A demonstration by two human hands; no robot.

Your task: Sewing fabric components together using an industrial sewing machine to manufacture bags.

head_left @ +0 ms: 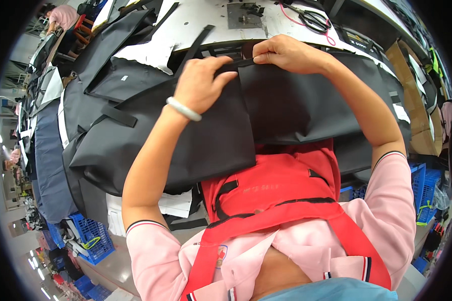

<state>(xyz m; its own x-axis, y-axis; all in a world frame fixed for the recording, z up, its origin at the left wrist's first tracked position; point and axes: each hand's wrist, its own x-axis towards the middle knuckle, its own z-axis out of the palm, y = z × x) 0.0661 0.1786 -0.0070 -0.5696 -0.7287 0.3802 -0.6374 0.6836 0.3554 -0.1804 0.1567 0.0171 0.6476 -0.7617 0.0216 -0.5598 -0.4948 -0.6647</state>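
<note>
A large sheet of black coated fabric [186,130] hangs over the table's near edge and down in front of me. At its upper edge my right hand [286,54] is closed, thumb and fingertips pinching the fabric. Just left of it, my left hand [201,83] lies over the same edge with thumb and forefinger apart, slightly blurred by motion. A vertical seam or edge runs down the fabric between the hands. A narrow black strap [120,116] lies across the fabric on the left.
Black-handled scissors [314,21] with a pink cord lie on the white table [196,17], right of a metal plate [244,16]. A cardboard box [412,95] stands at the right. Blue plastic crates [93,238] sit low at the left. Another person [64,17] works far left.
</note>
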